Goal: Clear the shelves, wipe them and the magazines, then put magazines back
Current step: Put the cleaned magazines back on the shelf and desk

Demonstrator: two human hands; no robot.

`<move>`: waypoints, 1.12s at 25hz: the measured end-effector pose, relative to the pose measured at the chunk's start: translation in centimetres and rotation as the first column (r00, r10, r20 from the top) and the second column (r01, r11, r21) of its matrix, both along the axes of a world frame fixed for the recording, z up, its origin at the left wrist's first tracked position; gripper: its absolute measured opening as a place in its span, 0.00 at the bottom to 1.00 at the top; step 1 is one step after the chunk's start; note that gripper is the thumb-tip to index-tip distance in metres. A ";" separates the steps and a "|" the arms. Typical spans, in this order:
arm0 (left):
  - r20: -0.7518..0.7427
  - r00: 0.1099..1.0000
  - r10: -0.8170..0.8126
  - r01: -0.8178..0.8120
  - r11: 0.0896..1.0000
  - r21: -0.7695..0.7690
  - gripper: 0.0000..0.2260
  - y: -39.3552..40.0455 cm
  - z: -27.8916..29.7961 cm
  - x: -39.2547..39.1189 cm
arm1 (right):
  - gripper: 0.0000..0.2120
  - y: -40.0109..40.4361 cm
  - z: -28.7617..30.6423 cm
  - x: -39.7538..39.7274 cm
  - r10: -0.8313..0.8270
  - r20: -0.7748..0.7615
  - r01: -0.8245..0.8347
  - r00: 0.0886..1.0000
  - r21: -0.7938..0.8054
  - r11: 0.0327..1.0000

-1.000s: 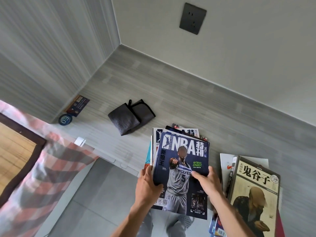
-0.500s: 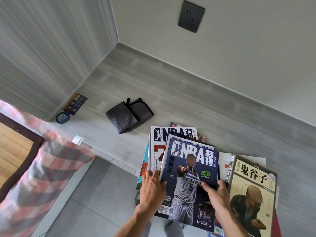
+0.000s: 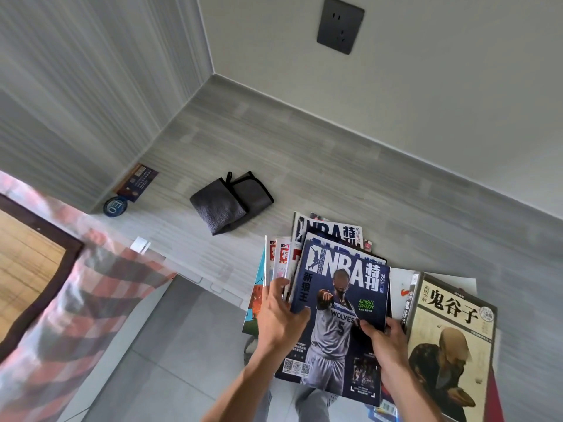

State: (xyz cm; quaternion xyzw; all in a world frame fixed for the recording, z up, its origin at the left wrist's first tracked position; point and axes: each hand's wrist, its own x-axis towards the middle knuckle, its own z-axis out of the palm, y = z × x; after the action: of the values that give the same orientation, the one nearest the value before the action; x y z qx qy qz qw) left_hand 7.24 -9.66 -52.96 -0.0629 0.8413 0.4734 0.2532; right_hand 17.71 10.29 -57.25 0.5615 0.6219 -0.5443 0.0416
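A fanned stack of NBA magazines lies at the front edge of the grey wood-grain shelf. The top dark-blue NBA magazine shows a player in a Wolves jersey. My left hand grips the stack's left edge, fingers among the lower magazines. My right hand holds the top magazine's right lower edge. A folded grey cloth rests on the shelf, up and left of the stack, touched by neither hand.
A beige book with black Chinese title lies right of the stack on other papers. A small card and a round blue badge sit at the shelf's left corner. A checked red blanket is at left. A dark wall socket is above.
The top magazine has shifted right and toward me, uncovering more of the magazines beneath. My left hand moved from its left edge to the lower magazines' edges.
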 end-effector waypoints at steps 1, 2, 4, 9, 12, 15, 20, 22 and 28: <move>-0.015 1.000 -0.007 0.007 1.000 0.015 0.26 0.5 0.2 -0.4 | 0.15 0.1 -0.1 -0.1 -0.007 -0.001 0.007 1.000 -0.007 1.000; -0.010 1.000 -0.014 0.015 0.999 0.034 0.26 1.0 0.4 -0.8 | 0.15 0.1 -0.1 -0.1 -0.022 0.002 0.022 1.000 -0.017 1.000; 0.025 0.995 -0.092 0.090 0.993 0.071 0.28 2.1 0.8 -1.2 | 0.15 0.2 -0.2 -0.2 -0.035 0.009 0.035 0.999 -0.036 0.999; 0.071 0.972 -0.224 0.212 0.966 0.145 0.41 1.3 -0.1 0.4 | 0.18 0.3 -0.1 -0.2 -0.073 0.029 0.074 0.997 -0.056 0.996; 0.099 0.982 -0.159 0.148 0.983 0.107 0.26 0.8 -1.2 0.2 | 0.24 0.3 -0.1 -0.3 -0.059 0.039 0.060 0.998 -0.036 0.998; 0.202 0.967 -0.154 0.106 0.968 0.229 0.18 -0.1 -1.7 -0.3 | 0.22 -0.3 0.8 -0.5 -0.056 -0.016 0.055 0.998 -0.040 0.998; 0.194 0.960 -0.201 0.049 0.803 0.593 0.17 -3.4 0.3 -2.2 | 0.29 0.6 5.9 -2.4 -0.126 -0.287 0.055 0.950 -0.242 0.969; 0.157 0.969 -0.192 0.042 0.751 0.659 0.16 -3.6 2.7 -3.9 | 0.45 1.2 8.6 -3.9 -0.114 -0.398 -0.001 0.910 -0.277 0.961; -0.068 0.994 -0.082 0.106 0.846 0.522 0.35 -2.0 8.2 -6.9 | 0.26 1.3 16.0 -6.3 0.241 -0.558 -0.284 0.794 0.010 0.959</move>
State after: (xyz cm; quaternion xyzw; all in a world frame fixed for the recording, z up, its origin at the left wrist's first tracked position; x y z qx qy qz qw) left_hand 0.39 -11.66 -44.77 0.0600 0.6873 0.6734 0.2656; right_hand 11.44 11.57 -41.24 0.2860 0.6581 -0.6951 -0.0443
